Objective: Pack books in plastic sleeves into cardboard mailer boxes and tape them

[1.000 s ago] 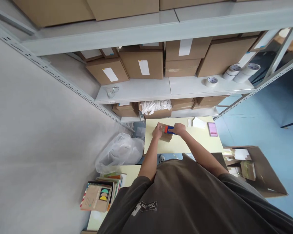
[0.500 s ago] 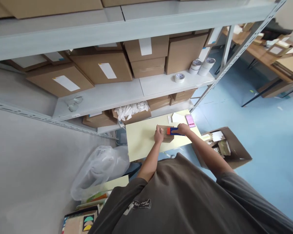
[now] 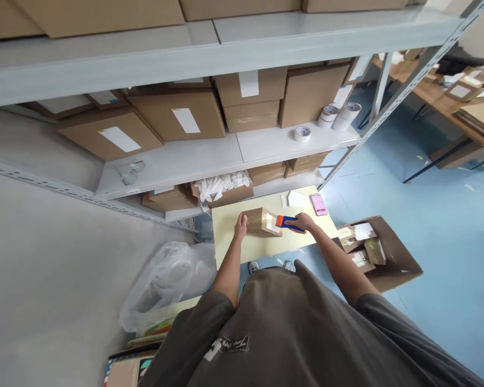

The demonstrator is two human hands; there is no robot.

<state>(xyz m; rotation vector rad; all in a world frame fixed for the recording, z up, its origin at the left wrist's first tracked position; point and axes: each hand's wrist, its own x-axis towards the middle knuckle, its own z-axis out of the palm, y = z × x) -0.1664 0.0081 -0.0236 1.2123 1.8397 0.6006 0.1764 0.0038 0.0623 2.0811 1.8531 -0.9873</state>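
A small cardboard box (image 3: 253, 219) rests on the pale yellow table (image 3: 229, 250), with a strip of tape along its top and a white label (image 3: 272, 223) on its right end. My left hand (image 3: 241, 226) grips the box's left end. In my right hand (image 3: 303, 221) is a blue tape dispenser (image 3: 290, 222); its orange front lies close by the labelled end. Whether the dispenser touches the box I cannot tell. Behind it on the table are white paper (image 3: 297, 199) and a pink phone-like object (image 3: 318, 205).
A shelf rack (image 3: 177, 164) with cardboard boxes stands along the table's far side, holding tape rolls (image 3: 302, 134) and glasses (image 3: 131, 173). An open carton (image 3: 399, 258) with small boxes is on the floor at right. A plastic bag (image 3: 169, 279) lies at left.
The box has turned and moved left, so its labelled end now shows. My left hand has shifted to its left end. The tape dispenser has gone from over the box to its right end.
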